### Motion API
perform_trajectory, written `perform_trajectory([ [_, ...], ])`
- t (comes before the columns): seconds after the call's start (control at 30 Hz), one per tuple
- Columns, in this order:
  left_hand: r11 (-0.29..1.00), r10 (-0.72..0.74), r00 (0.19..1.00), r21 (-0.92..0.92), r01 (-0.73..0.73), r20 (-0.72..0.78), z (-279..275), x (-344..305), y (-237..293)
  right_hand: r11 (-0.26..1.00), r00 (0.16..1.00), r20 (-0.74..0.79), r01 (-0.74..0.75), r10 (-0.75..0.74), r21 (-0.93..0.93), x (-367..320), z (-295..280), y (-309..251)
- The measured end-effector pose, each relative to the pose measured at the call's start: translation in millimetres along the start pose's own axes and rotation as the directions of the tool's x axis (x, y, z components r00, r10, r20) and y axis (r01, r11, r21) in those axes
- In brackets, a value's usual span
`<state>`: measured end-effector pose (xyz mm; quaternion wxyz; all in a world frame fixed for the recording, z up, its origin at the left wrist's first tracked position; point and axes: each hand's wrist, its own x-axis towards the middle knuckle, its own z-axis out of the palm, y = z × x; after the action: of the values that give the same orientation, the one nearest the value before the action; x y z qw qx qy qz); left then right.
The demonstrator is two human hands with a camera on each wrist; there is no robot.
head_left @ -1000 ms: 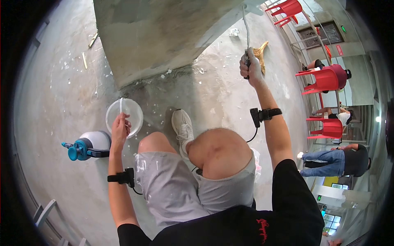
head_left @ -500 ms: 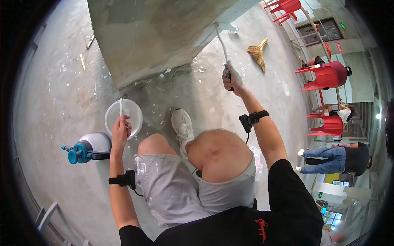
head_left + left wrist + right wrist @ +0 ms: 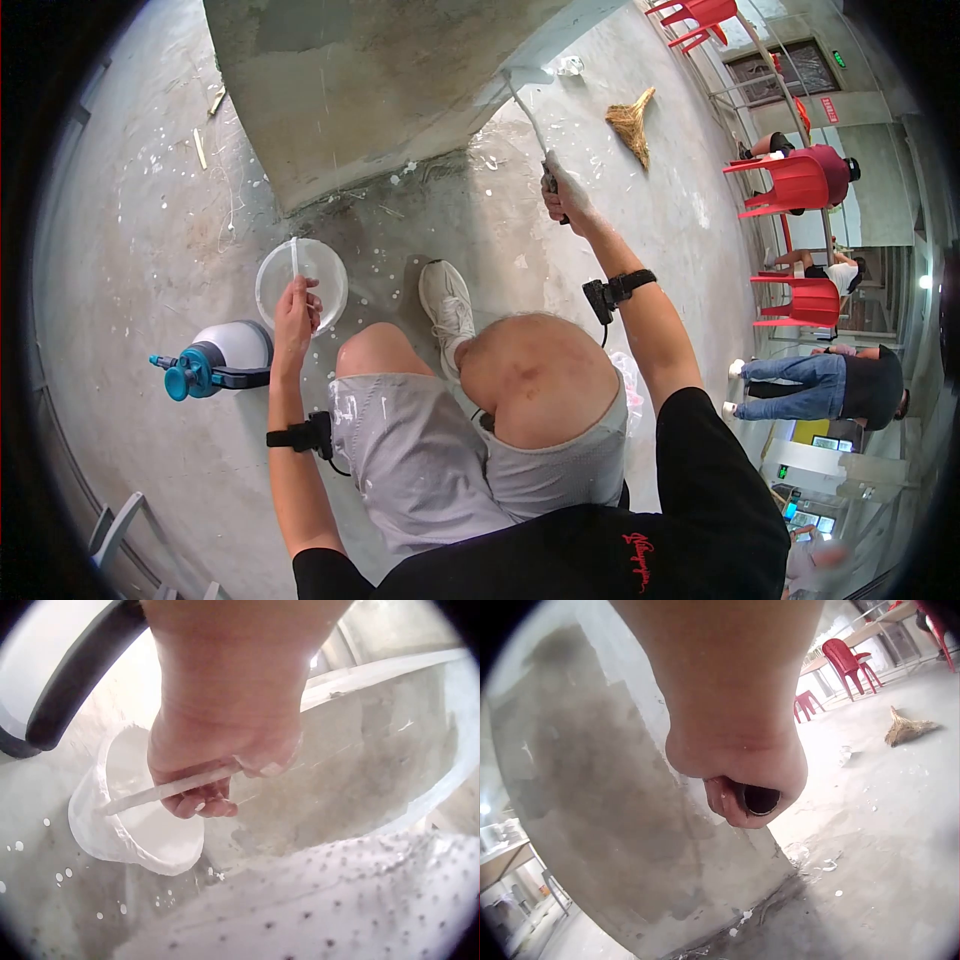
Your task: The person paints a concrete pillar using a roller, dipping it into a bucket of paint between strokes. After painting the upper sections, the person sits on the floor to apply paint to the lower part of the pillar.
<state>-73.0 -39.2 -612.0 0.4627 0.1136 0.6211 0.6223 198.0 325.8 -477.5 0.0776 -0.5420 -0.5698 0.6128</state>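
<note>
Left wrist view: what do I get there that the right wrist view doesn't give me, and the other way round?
Only the left wrist view: the left hand holding the bucket handle, the white bucket, a black curved handle and the speckled shorts.

Only the right wrist view: the right hand gripping a dark tool handle, red chairs and the straw broom.

Both: the concrete block and the white-spotted floor.

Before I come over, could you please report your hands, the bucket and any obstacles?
Left hand holding white bucket by its handle. Right hand gripping roller, its head at the concrete block's side. Blue-topped jug beside bucket; broom farther off.
</note>
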Motion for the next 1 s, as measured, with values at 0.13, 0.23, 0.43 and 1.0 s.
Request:
perform_trajectory([
  [0.13, 1.0, 0.004, 1.0, -0.011, -0.004, 0.005, 0.4, -0.1, -0.7, 0.99, 0.995, 0.012, 0.094, -0.096, 0.108, -7.0, -4.2, -12.9],
  [0.23, 1.0, 0.001, 1.0, -0.011, -0.001, -0.007, 0.5, -2.8, 1.1, 0.961, 0.98, 0.0, 0.193, -0.197, 0.198, -18.5, -5.6, -37.0],
  [0.43, 0.999, 0.047, 0.999, -0.027, -0.046, 0.011, -0.7, -8.7, -2.2, 0.877, 0.941, -0.023, 0.322, -0.336, 0.357, -43.8, -18.7, -95.3],
  [1.0, 1.0, 0.018, 1.0, -0.024, -0.018, 0.01, -4.3, -10.5, 0.6, 0.93, 0.963, -0.025, 0.267, -0.27, 0.251, -43.3, -21.3, -74.2],
])
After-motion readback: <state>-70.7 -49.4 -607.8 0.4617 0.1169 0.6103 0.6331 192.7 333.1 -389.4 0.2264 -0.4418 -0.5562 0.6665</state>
